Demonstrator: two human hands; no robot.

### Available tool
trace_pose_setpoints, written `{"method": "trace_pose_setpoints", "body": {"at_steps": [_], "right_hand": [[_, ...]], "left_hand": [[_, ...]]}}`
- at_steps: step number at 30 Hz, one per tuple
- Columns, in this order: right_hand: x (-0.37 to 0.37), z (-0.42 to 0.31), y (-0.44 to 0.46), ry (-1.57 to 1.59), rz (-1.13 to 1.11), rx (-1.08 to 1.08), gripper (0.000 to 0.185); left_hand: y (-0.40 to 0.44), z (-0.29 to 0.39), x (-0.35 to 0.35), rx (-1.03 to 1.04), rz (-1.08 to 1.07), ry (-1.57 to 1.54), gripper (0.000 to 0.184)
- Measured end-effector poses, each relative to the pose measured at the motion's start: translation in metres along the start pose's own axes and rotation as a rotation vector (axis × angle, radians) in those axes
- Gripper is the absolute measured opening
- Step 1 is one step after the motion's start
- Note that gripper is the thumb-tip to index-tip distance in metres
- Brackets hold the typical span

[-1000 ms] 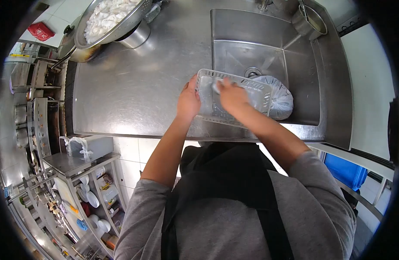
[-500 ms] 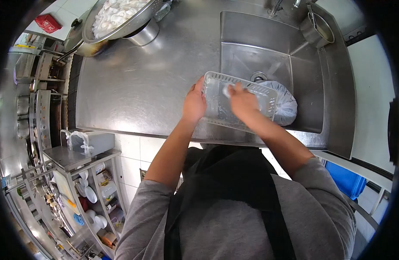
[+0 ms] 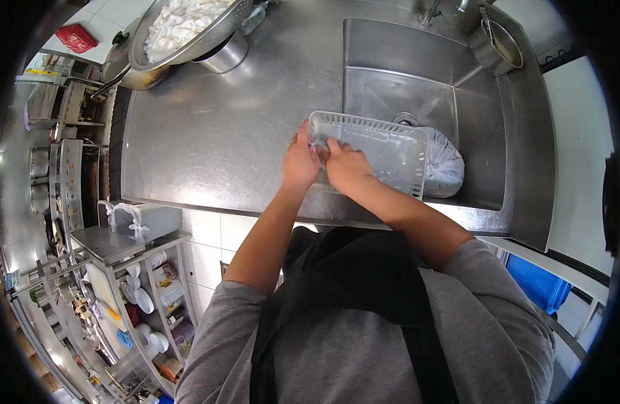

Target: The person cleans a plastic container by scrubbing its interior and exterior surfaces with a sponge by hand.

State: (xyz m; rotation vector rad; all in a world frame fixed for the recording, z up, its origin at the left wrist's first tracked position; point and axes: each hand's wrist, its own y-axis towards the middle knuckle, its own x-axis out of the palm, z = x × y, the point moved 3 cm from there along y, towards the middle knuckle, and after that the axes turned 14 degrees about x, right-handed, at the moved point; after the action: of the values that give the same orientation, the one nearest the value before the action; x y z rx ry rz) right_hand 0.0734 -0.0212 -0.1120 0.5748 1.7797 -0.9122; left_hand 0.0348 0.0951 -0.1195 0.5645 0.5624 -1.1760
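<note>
Left hand (image 3: 300,163) is closed around the left end of a translucent white, rectangular plastic basket with a slotted rim (image 3: 372,124), its fingers along the outside. The right hand (image 3: 348,168) reaches inside that same end, fingers bent close to the left hand; whether it holds anything cannot be told. The basket is above the counter's near edge, slightly slanted, overlapping the near left corner of the sink. Just beyond its right end, a rounded, whitish plastic bag with dark markings (image 3: 444,168) lies in the square stainless-steel sink (image 3: 399,48). Left of the sink spreads the bare steel counter (image 3: 236,131). Toward the counter's far right corner, a grey metal pot (image 3: 486,52) stands tilted, near a silver faucet (image 3: 428,13). At the far left corner, a wide metal colander (image 3: 207,42) heaped with white pieces (image 3: 180,28) leans above a shiny metal cylinder (image 3: 227,57).
</note>
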Motion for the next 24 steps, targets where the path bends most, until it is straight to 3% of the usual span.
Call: {"method": "trace_pose_setpoints", "body": {"at_steps": [2, 5, 11, 18, 21, 23, 24], "right_hand": [[-0.003, 0.000, 0.020, -0.015, 0.062, 0.128, 0.040], [-0.009, 0.001, 0.038, -0.028, 0.140, 0.131, 0.040], [-0.021, 0.016, 0.028, -0.104, 0.052, 0.202, 0.043], [-0.020, 0.047, 0.012, -0.046, 0.103, 0.263, 0.039], [-0.021, 0.025, 0.018, -0.003, 0.100, 0.134, 0.045], [-0.021, 0.009, -0.001, -0.071, -0.111, -0.061, 0.041], [-0.020, 0.015, -0.009, -0.071, -0.109, -0.053, 0.041]], "left_hand": [[0.001, 0.000, -0.001, 0.025, 0.008, 0.010, 0.065], [0.002, -0.001, -0.003, 0.032, -0.016, 0.000, 0.065], [0.001, 0.007, -0.010, -0.119, -0.085, -0.030, 0.064], [0.002, -0.009, -0.001, -0.016, -0.034, -0.008, 0.063], [0.005, -0.004, -0.002, -0.013, -0.027, 0.013, 0.062], [0.004, -0.004, -0.003, -0.013, -0.036, 0.036, 0.062], [0.004, -0.004, -0.001, 0.025, -0.019, 0.048, 0.061]]}}
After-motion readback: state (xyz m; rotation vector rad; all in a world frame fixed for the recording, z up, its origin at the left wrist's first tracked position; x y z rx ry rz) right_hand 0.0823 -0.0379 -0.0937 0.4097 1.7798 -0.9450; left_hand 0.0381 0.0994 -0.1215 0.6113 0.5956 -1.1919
